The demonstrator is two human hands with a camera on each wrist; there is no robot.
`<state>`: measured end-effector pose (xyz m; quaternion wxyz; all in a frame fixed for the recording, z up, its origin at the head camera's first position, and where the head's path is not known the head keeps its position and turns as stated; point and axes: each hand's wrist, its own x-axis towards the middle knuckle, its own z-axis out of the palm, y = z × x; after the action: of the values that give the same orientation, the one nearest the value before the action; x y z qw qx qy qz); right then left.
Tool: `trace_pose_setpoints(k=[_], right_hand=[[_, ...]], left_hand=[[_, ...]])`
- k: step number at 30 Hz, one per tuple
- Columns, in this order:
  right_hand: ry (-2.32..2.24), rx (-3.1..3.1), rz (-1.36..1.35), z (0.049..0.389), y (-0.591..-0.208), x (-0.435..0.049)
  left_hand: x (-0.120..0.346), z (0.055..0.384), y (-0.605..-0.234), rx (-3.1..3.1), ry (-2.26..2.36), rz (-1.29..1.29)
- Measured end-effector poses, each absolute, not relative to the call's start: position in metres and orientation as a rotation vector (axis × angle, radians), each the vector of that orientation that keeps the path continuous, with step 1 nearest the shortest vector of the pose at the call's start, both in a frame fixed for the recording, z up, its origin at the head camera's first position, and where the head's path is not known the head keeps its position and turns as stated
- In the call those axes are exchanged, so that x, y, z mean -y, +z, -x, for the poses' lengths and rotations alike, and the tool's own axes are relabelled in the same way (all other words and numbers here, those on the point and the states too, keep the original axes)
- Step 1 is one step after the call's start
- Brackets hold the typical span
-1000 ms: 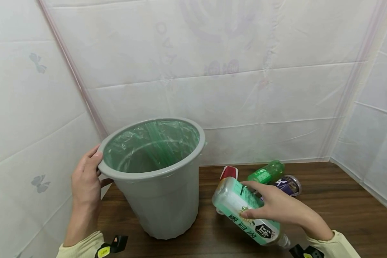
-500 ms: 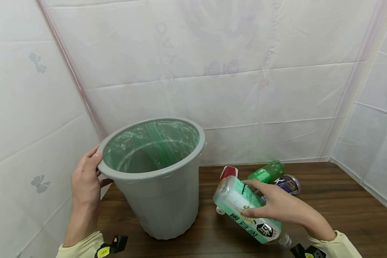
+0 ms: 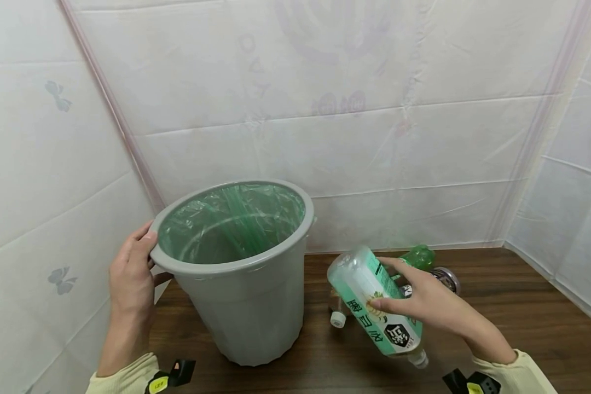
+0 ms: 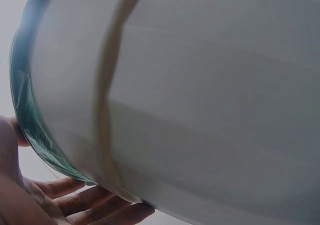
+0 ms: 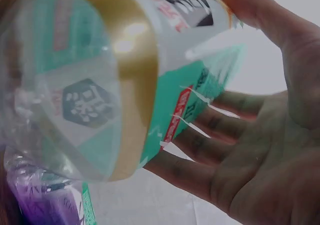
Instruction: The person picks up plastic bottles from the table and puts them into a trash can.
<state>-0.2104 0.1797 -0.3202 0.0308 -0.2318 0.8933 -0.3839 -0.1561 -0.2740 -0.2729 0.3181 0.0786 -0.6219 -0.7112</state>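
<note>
My left hand (image 3: 130,273) grips grey bin (image 3: 246,306) rim, fingers curled | my right hand (image 3: 426,306) grasps green-labelled plastic bottle (image 3: 369,298), tilted above desk (image 3: 512,306), beside bin

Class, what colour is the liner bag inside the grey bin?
The liner bag in the grey bin is translucent green, seen best in the head view.

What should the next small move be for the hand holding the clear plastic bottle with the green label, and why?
Probably carry the clear plastic bottle with the green label leftward and up over the grey plastic bin: the right hand holds it off the table, below the rim, and the left hand steadies that bin.
</note>
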Motion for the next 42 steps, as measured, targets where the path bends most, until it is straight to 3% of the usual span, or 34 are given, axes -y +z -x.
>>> trace_pose_setpoints(k=[20,42], right_hand=[[-1.851,-2.391,0.516,0.219,-0.309,-0.17],[-2.249,-1.869,0.692,0.227,-0.296,-0.159]], left_hand=[[0.274,0.156,-0.274,1.649,-1.853,-0.211],[0.273,0.155,-0.272,1.667,-1.84,-0.215]])
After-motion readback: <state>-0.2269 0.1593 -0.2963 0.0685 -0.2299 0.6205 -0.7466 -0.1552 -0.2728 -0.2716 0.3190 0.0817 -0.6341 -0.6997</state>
